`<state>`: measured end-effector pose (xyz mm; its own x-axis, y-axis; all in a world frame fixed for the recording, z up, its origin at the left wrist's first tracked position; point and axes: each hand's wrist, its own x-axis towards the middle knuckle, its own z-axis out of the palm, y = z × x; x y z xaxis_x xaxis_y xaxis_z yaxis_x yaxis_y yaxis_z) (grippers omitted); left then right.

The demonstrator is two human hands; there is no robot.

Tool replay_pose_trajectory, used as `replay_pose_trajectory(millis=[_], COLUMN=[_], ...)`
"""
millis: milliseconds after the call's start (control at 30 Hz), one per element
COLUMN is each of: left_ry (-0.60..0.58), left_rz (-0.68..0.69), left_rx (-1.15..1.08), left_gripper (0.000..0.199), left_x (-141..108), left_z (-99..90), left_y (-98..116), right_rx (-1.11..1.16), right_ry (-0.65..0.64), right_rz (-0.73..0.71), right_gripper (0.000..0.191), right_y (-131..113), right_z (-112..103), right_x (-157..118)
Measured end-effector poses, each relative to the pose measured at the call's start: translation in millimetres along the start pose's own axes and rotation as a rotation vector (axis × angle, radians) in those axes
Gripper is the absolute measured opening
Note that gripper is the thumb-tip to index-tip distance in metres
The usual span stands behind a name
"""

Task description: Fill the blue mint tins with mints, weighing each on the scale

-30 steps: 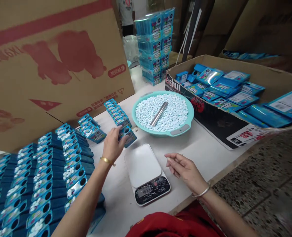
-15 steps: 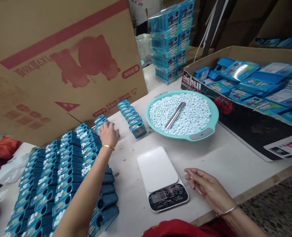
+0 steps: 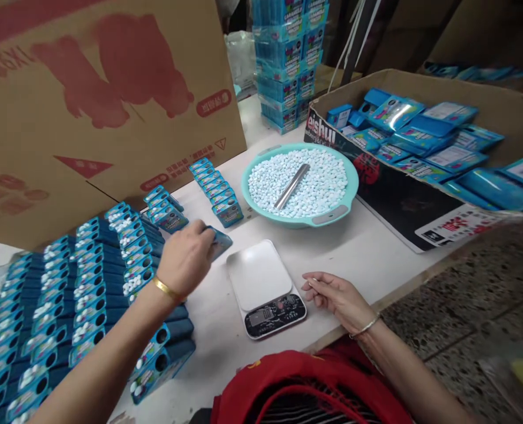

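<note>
My left hand (image 3: pixel 188 256), with a gold bangle, is wrapped round a small blue box (image 3: pixel 219 241) just left of the white scale (image 3: pixel 259 274). To the right of the scale, my right hand (image 3: pixel 332 294) has thumb and fingertips pinched together, with a tiny pale piece showing between them that looks like a candy. Behind the scale a teal bowl (image 3: pixel 321 221) holds many pale candies, and a metal tube (image 3: pixel 292 186) lies on top of them. Rows of blue boxes (image 3: pixel 106 294) fill the left side, many with candies at their openings.
Two short rows of blue boxes (image 3: pixel 227 210) stand left of the bowl. A large cardboard carton (image 3: pixel 155 76) rises behind them. At the right, an open carton (image 3: pixel 403 206) holds loose blue boxes. Wrapped box stacks (image 3: pixel 279 65) stand at the back.
My left hand has come away from the short row with a blue box and moved toward the scale. My right hand keeps its pinch beside the scale. The whole view has shifted.
</note>
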<state>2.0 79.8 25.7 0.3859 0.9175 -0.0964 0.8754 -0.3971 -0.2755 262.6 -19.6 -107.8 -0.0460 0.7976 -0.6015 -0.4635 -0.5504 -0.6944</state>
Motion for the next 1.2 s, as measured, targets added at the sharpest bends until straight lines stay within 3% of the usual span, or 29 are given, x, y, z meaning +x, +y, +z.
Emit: replay_pose_trajectory(millis=[133, 267, 367, 433, 533, 633, 767, 900, 1033, 1200], left_ry=[-0.057, -0.105, -0.076, 0.042, 0.269, 0.376, 0.314, 0.211, 0.222, 0.274], left_rz=[0.182, 0.287, 0.318, 0.273, 0.108, -0.066, -0.215, -0.337, -0.333, -0.254], left_rx=[-0.079, -0.106, -0.187, -0.291, -0.476, -0.601, -0.703, -0.823, -0.888, -0.900], left_gripper=[0.023, 0.018, 0.019, 0.026, 0.029, 0.026, 0.026, 0.029, 0.028, 0.024], left_x=[-4, 7, 9, 2, -21, -52, -89, -110, -116, -111], left_z=[-9.1, 0.5, -3.0, -9.9, -16.9, -10.1, 19.2, 48.7, 64.0, 68.4], left_y=[59, 84, 77, 62, 36, 17, 12, 22, 35, 42], right_rx=[-0.044, -0.084, -0.125, -0.160, -0.205, -0.247, -0.338, -0.431, -0.501, -0.564], right_ry=[-0.054, -0.069, -0.060, -0.052, -0.042, -0.046, -0.063, -0.094, -0.133, -0.165], right_rz=[-0.040, -0.077, -0.094, -0.105, -0.109, -0.099, -0.169, -0.314, -0.442, -0.501], right_gripper=[0.040, 0.039, 0.038, 0.038, 0.038, 0.039, 0.037, 0.032, 0.028, 0.028], right_y=[-1, 1, 1, 0, -2, -7, -20, -37, -50, -56], right_z=[3, -2, -10, -14, -15, -9, 4, 19, 36, 57], right_x=[-6, -11, -15, -16, -18, -19, -18, -17, -15, -11])
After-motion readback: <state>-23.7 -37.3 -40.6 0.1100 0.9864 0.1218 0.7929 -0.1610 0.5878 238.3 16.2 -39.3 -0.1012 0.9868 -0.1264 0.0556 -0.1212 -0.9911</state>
